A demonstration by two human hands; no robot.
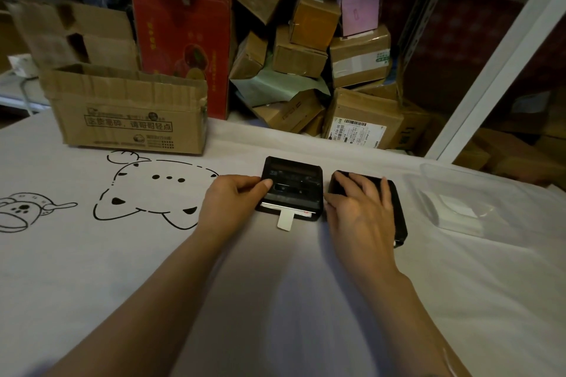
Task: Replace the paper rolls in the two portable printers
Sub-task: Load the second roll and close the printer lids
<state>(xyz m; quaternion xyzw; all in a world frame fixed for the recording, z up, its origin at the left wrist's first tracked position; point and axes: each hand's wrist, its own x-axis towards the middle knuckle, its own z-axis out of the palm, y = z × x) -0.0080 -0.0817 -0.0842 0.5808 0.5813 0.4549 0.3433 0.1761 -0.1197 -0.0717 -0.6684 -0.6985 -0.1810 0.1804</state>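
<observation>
- 2 bare forearms reach forward over the white cloth-covered worktop (275, 300) printed with black cartoon bears.
- The left hand (228, 200) grips the left edge of the black rectangular portable printer (294, 188), thumb curled on its top; a white paper strip (285, 220) sticks out of its near slot, so this one looks loaded.
- The right hand (360, 208) lies flat, fingers relaxed and spread, on the second black portable printer (396, 217), just beside the first; it clasps nothing.
- Judged step: the second printer is due; next move calls for finding its lid latch and opening it.
- Right of that, a clear plastic tray (465, 202) holds something white, perhaps spare paper.
- Beyond, an open brown cardboard box (128, 110), a red carton (183, 40) and stacked parcels (333, 49).
</observation>
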